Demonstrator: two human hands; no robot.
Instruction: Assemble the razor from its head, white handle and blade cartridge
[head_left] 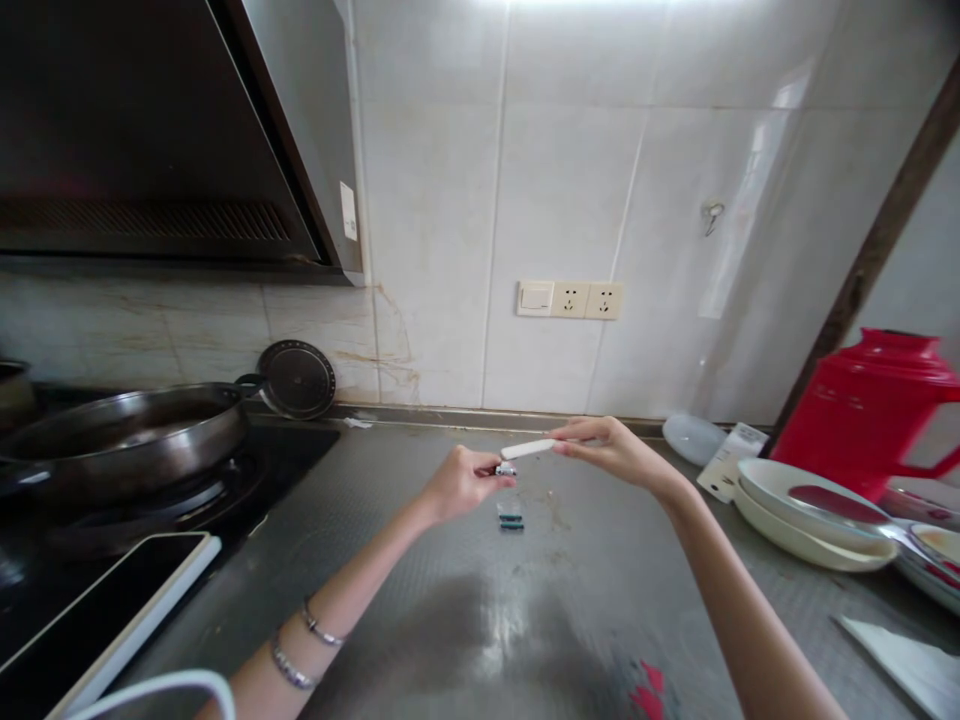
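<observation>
From where I stand I count two bare hands over the metal counter [442, 640], each grasping one thing. The left hand [466, 478] pinches one small silvery piece [507, 468] between thumb and fingers; the right hand [600, 447] grips one end of a single white oblong piece [528, 449]. The white piece's free end is right above the silvery one, though I can't tell whether they touch. Both are held up in front of the wall, between the hands. Two small dark-teal bars [511, 525] lie on the counter just below, side by side. Two bracelets [294, 665] circle the left forearm.

To the left, one wide pan [135, 435] sits on the stove, one black disc [297, 379] leans against the wall, and one dark-faced slab [112, 610] fills the near corner, a white cable [172, 680] before it. On the right, one red jug [862, 410] stands behind stacked dishes [806, 530], with a white box [731, 465] and a clear bowl [694, 438] crowding beside them.
</observation>
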